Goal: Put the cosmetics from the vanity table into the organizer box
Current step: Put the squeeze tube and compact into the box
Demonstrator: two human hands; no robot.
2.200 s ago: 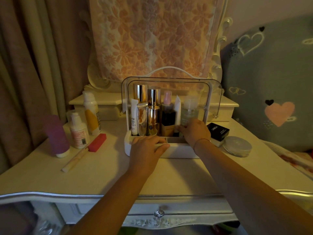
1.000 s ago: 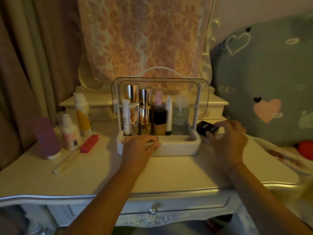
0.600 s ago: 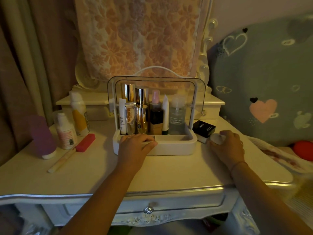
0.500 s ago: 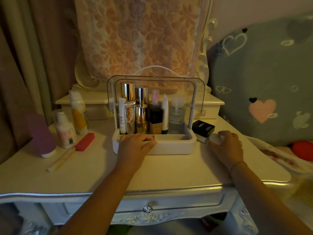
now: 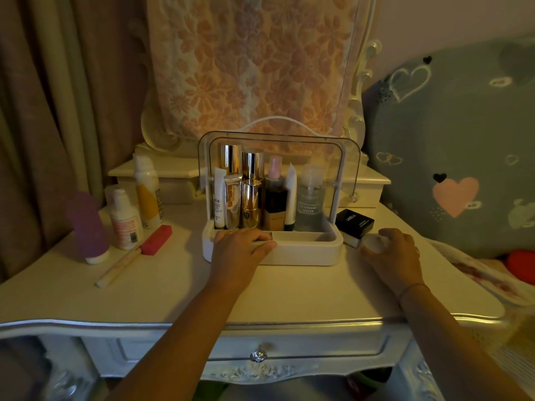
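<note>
The right hand point(image 5: 393, 256) has left the white plastic organizer box point(image 5: 304, 254), where it was reaching in a moment ago, and has swung out to the right. Its fingers now curl over a small round pale jar point(image 5: 373, 243) on the cream vanity table point(image 5: 173, 290), just beside a square black compact point(image 5: 354, 222). I take it the next pick is starting, though the jar does not look lifted yet. The left hand point(image 5: 243, 250) stays put, fingers hooked over the box's front rim. The jar looks low, smooth and frosted, mostly hidden under the palm. The box stands mid-table with its clear lid point(image 5: 318, 151) raised and bottles point(image 5: 252, 195) upright along its back.
</note>
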